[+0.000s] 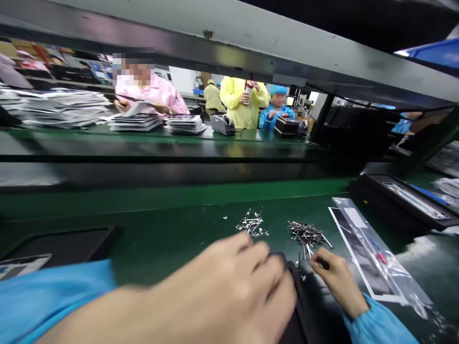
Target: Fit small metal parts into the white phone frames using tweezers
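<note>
**Held left hand (229,282) over a black case (301,306), right hand (335,274) beside a pile of dark pieces (306,234)**

Found a white label (355,217) on a clear bag (390,272), too small to read. Met the same limit with a printed strip (416,198) on a black box (390,203) at right, and with a pale sheet (25,265) in a black tray (71,241) at far left.

Counted two piles on the green table (172,239): dark pieces just ahead of the right hand, and farther left a pile of silver pieces (252,224), too many in either to number. Counted one clear bag, partly over one photo print (353,253). On the shelf (201,152) behind, counted three paper stacks (64,107) and two tape dispensers (222,125). Beyond, saw three nearer people (165,93) in pink, yellow and blue, with a cup (248,89) in a yellow-sleeved hand.

Noted thin, straight shapes in the dark pile and short, shiny bits in the silver one. Saw glossy, crinkled plastic in the bag, with a red spot inside.

Bent the left fingers at the case; could not tell a grip from a touch. Curled the right fingers near the dark pile; could not tell a pinch from a bare curl.
</note>
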Motion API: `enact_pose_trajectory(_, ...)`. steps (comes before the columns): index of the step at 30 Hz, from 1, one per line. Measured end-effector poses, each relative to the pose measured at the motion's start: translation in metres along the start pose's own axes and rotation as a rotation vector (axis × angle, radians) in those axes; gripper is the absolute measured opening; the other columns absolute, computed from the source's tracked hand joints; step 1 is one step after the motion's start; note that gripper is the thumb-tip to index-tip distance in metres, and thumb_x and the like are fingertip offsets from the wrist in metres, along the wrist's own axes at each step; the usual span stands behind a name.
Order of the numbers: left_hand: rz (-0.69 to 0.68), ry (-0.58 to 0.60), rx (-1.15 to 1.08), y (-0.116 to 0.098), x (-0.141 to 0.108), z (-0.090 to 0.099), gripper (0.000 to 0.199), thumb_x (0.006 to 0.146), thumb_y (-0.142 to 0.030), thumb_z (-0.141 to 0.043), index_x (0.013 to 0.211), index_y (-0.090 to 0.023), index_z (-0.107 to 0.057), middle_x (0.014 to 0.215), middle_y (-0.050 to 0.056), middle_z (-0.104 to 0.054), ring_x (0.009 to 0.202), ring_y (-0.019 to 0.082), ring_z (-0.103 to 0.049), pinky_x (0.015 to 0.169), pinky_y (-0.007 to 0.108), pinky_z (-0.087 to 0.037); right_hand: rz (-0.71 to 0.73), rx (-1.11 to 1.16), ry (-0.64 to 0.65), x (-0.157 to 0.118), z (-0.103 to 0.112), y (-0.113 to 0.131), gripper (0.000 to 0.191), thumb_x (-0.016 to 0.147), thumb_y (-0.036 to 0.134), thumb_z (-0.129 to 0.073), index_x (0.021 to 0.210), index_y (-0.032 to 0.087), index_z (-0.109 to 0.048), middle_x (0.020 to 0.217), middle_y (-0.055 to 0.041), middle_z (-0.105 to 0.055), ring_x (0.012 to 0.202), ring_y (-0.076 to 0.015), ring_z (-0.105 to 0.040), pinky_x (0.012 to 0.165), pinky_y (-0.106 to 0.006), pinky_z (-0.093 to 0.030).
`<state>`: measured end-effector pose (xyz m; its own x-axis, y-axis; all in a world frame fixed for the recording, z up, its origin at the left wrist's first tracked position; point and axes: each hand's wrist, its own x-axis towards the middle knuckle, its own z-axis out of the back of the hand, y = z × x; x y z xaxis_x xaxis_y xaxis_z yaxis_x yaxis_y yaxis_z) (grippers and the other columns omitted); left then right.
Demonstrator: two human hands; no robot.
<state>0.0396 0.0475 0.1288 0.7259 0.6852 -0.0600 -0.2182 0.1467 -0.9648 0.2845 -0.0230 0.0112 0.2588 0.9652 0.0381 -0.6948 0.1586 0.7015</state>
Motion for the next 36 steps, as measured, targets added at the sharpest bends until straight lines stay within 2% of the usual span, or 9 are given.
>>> enact_pose_trajectory(2,-0.216,0.15,0.303,-0.023,0.028,-0.009,0.005,0.066,-0.026,-0.062,0.067,-0.021,-0.063,0.072,0.005,-0.057,0.087,0.028,-0.049,0.087,0.036,-0.032,-0.08,0.171,-0.028,-0.006,0.01,0.003,0.018,0.077,0.028,-0.049,0.066,0.014,-0.049,0.059,0.0039,-0.042,0.055,-0.0087,-0.039,0.052,-0.023,-0.03)
enact_pose_trajectory(4,-0.342,0.156,0.418,-0.029,0.055,-0.023,0.013,0.074,-0.021,-0.051,0.071,-0.019,-0.064,0.075,0.004,-0.058,0.081,0.025,-0.052,0.08,0.032,-0.034,-0.166,0.338,-0.051,-0.012,0.015,0.006,0.023,0.075,0.035,-0.051,0.067,0.014,-0.051,0.053,0.0052,-0.037,0.046,-0.0069,-0.032,0.044,-0.021,-0.022)
enact_pose_trajectory(7,-0.284,0.171,0.364,-0.01,0.087,-0.045,0.015,0.075,-0.02,-0.049,0.072,-0.016,-0.064,0.07,0.003,-0.059,0.068,0.02,-0.053,0.066,0.026,-0.036,-0.23,0.549,-0.097,-0.018,0.017,0.012,0.025,0.07,0.038,-0.055,0.064,0.014,-0.052,0.052,0.0048,-0.038,0.042,-0.0051,-0.027,0.042,-0.023,-0.018)
enact_pose_trajectory(10,-0.181,0.212,0.283,0.019,0.1,-0.06,0.015,0.073,-0.019,-0.05,0.07,-0.013,-0.063,0.062,0.003,-0.058,0.058,0.016,-0.05,0.055,0.023,-0.034,-0.251,0.698,-0.118,-0.021,0.016,0.018,0.025,0.066,0.037,-0.059,0.057,0.014,-0.053,0.048,0.0042,-0.038,0.043,-0.0054,-0.029,0.046,-0.024,-0.021)
enact_pose_trajectory(13,-0.112,0.261,0.168,0.034,0.1,-0.068,0.014,0.072,-0.02,-0.051,0.072,-0.011,-0.063,0.064,0.002,-0.058,0.059,0.014,-0.049,0.056,0.022,-0.036,-0.285,0.822,-0.108,-0.025,0.015,0.023,0.024,0.065,0.035,-0.061,0.056,0.015,-0.054,0.046,0.0039,-0.04,0.043,-0.0056,-0.031,0.05,-0.024,-0.025)
enact_pose_trajectory(17,-0.05,0.299,-0.003,0.036,0.092,-0.074,0.017,0.071,-0.022,-0.052,0.078,-0.01,-0.062,0.069,0.003,-0.06,0.064,0.014,-0.052,0.059,0.021,-0.039,-0.335,0.947,-0.068,-0.029,0.014,0.033,0.02,0.065,0.034,-0.062,0.059,0.016,-0.055,0.045,0.0036,-0.042,0.043,-0.0057,-0.032,0.054,-0.023,-0.029)
enact_pose_trajectory(27,0.037,0.175,-0.221,0.027,0.081,-0.076,0.018,0.068,-0.024,-0.054,0.076,-0.009,-0.062,0.071,0.005,-0.059,0.069,0.016,-0.052,0.065,0.023,-0.039,-0.34,1.025,-0.11,-0.024,0.007,0.045,0.023,0.062,0.038,-0.065,0.059,0.016,-0.057,0.038,0.0057,-0.033,0.043,-0.0056,-0.031,0.05,-0.021,-0.027)
enact_pose_trajectory(32,0.063,0.103,-0.278,0.027,0.081,-0.072,0.013,0.064,-0.021,-0.057,0.069,-0.01,-0.063,0.066,0.001,-0.055,0.065,0.013,-0.049,0.062,0.021,-0.036,-0.353,0.984,-0.096,-0.023,0.004,0.047,0.024,0.066,0.037,-0.062,0.059,0.016,-0.055,0.041,0.005,-0.038,0.042,-0.004,-0.029,0.05,-0.02,-0.028)
enact_pose_trajectory(36,0.147,0.105,-0.361,0.025,0.08,-0.067,0.01,0.061,-0.019,-0.056,0.063,-0.01,-0.059,0.059,0.001,-0.055,0.059,0.012,-0.049,0.059,0.021,-0.037,-0.31,0.902,-0.097,-0.022,0.006,0.045,0.025,0.066,0.039,-0.064,0.06,0.015,-0.058,0.053,0.0021,-0.041,0.044,-0.0041,-0.029,0.041,-0.02,-0.018)
